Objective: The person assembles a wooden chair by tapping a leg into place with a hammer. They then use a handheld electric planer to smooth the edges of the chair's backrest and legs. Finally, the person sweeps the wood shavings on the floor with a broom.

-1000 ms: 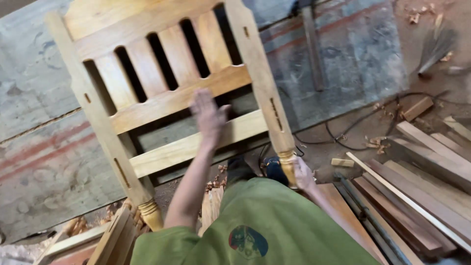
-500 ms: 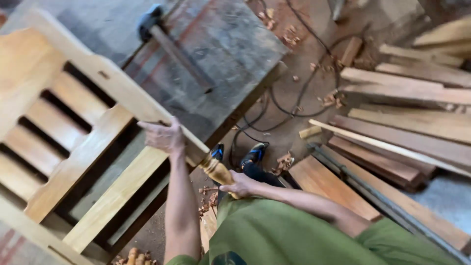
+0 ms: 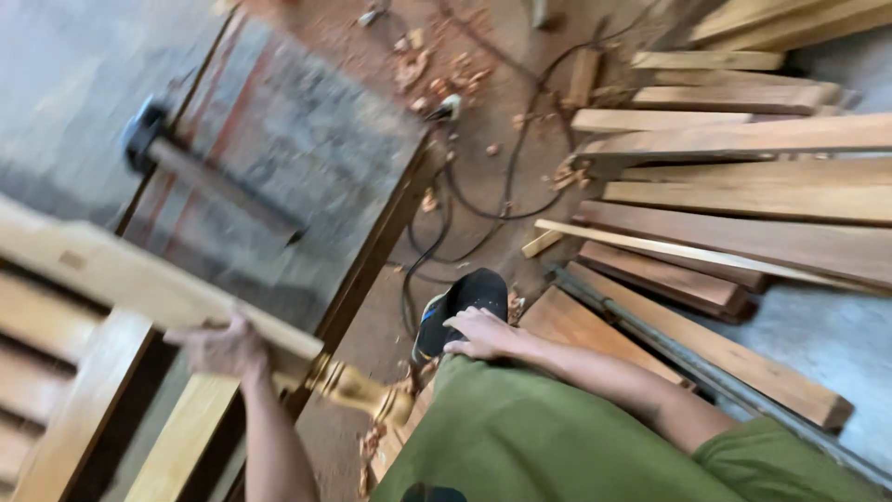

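Note:
A light wooden chair frame (image 3: 102,270) with slats lies tilted at the lower left, partly on a worn workbench (image 3: 307,158). My left hand (image 3: 223,349) grips its side post just above the turned leg end (image 3: 358,386). My right hand (image 3: 483,335) lies flat on my green-clad knee, holding nothing, beside a black and blue shoe (image 3: 460,302). The picture is blurred by motion.
A hammer (image 3: 149,139) with a long handle lies on the workbench. Stacked planks (image 3: 743,195) fill the right side, with a metal bar (image 3: 688,367) along them. Black cables (image 3: 483,204) and wood shavings lie on the dirt floor between.
The view has swung right, so the chair frame now sits at the left. My left hand went from the slats to the side post. My right hand left the turned leg for my knee.

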